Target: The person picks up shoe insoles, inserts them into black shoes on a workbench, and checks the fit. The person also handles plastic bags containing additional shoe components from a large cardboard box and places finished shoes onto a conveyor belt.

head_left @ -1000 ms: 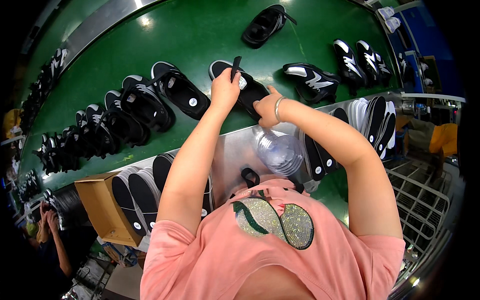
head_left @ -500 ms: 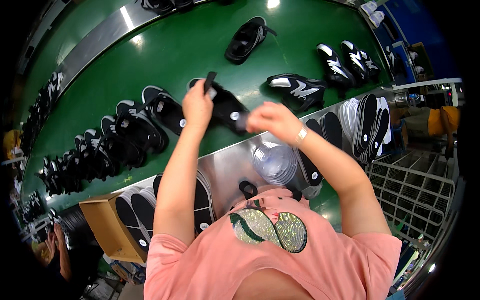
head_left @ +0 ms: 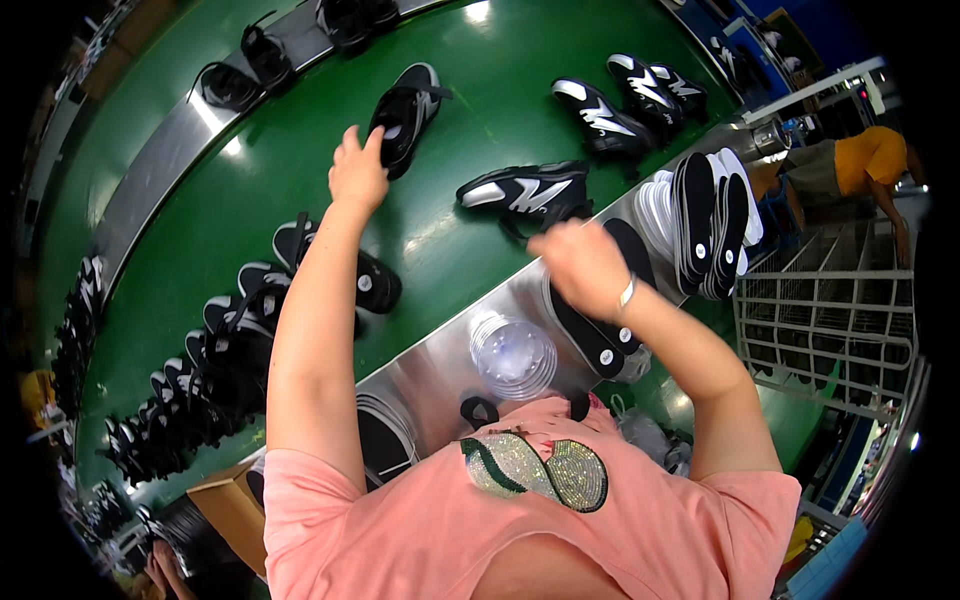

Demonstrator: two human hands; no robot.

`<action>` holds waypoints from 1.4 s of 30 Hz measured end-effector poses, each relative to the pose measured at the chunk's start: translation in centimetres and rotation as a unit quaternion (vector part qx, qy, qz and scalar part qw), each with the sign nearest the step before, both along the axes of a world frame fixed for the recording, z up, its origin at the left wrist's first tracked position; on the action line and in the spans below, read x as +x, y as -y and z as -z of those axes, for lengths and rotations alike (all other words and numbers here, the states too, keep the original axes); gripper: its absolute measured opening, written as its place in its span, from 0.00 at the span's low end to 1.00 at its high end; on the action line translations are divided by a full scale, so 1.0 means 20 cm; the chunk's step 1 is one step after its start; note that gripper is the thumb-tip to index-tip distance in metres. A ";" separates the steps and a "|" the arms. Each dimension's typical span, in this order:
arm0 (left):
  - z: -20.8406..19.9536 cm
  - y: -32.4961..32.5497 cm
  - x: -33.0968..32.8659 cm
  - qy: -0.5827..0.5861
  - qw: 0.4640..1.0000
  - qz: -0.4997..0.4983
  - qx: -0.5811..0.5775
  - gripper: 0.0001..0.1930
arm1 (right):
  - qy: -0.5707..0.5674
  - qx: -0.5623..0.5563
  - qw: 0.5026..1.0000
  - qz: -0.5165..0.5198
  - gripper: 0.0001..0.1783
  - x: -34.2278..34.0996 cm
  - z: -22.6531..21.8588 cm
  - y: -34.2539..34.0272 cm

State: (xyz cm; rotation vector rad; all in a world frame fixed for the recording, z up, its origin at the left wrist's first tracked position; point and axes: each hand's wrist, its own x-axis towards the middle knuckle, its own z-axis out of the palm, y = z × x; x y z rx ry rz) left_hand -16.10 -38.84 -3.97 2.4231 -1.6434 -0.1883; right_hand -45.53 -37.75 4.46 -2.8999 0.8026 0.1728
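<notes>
My left hand (head_left: pixel 358 178) reaches forward over the green table, its fingers apart, at the near left side of a black shoe (head_left: pixel 408 110) that lies with its opening up. Whether the fingertips touch that shoe, I cannot tell. My right hand (head_left: pixel 582 265), bent at the fingers and smeared by motion, is over the metal edge strip, beside a stack of black insoles (head_left: pixel 625 262). Just beyond it a black shoe with white panels (head_left: pixel 528 190) lies on its side. Under my left forearm, partly hidden, is another black shoe with an insole (head_left: pixel 375 283) inside.
A long row of black shoes (head_left: pixel 235 325) runs along the left. More black-and-white shoes (head_left: pixel 600 115) lie far right. On the metal ledge (head_left: pixel 430 350) stand nested clear plastic cups (head_left: pixel 513 355) and black and white insoles (head_left: pixel 695 225). A wire rack (head_left: pixel 830 310) and another person (head_left: pixel 865 165) are at right.
My left hand has let go of the black shoe, now left under my forearm, and moved to the shoe farther out. My right hand has moved right and nearer the insoles; the view has shifted.
</notes>
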 end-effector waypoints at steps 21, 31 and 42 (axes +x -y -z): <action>0.17 -0.14 -0.83 -0.478 0.873 0.094 -0.024 0.29 | 0.390 0.433 0.728 0.361 0.11 0.30 0.09 0.49; 0.18 -0.29 -0.39 -0.547 0.828 -0.117 -0.039 0.12 | 0.034 0.138 0.965 0.219 0.11 0.42 0.24 0.32; 0.13 0.04 -0.41 -0.062 0.962 0.234 -0.128 0.24 | 0.142 0.061 0.959 0.236 0.17 -0.56 0.19 -0.06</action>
